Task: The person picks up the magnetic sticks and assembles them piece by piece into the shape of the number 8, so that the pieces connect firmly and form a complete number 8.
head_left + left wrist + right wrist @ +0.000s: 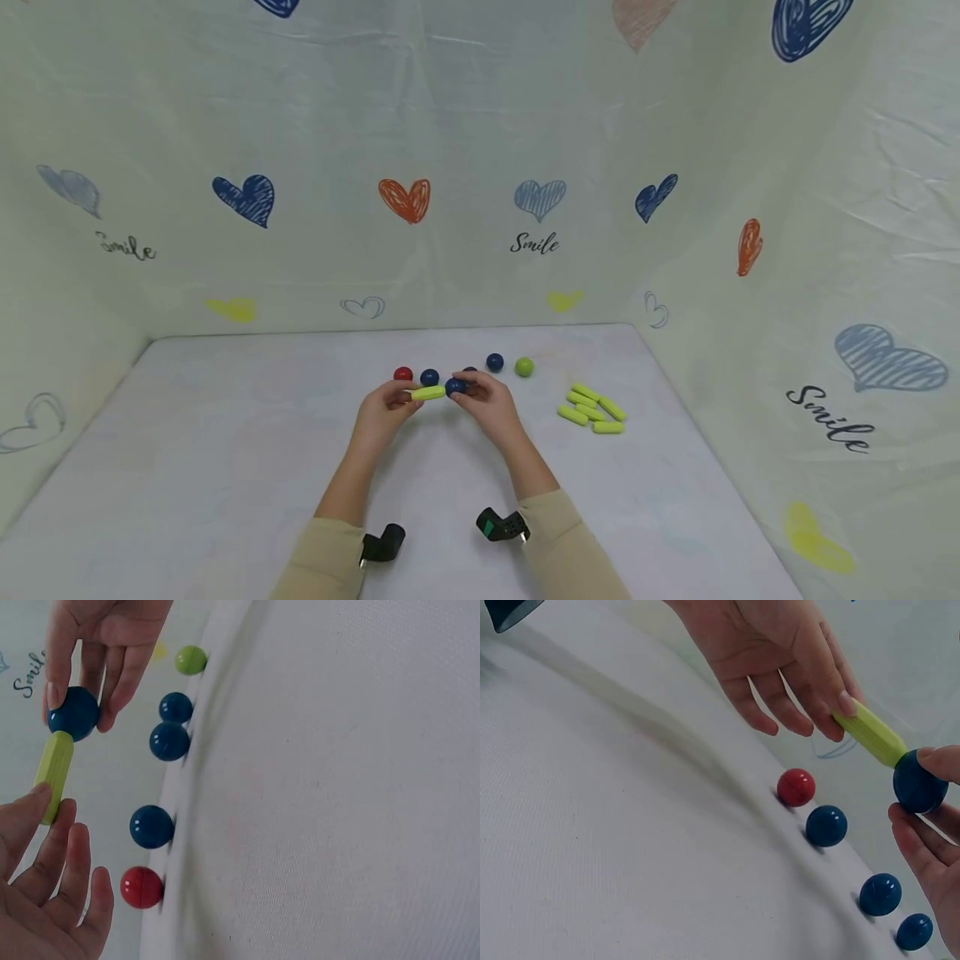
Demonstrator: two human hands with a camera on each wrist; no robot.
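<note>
Between thumb and fingertips, my left hand (381, 411) pinches a yellow-green stick (428, 392) near one end. My right hand (487, 406) pinches a dark blue ball (455, 387) with thumb and fingers. In both wrist views the free end of the stick (871, 733) touches the blue ball (919, 782), the two held above the table. Just beyond the hands a red ball (142, 887) and a blue ball (151, 826) rest on the table. Two further blue balls, one of them a blue ball (495, 362), lie near the right hand, which partly hides the other in the head view.
A green ball (524, 367) lies right of the blue ones. Several loose yellow-green sticks (608, 427) are heaped on the right of the white table (225, 467). Heart-printed sheeting (457, 267) walls the table at the back and sides.
</note>
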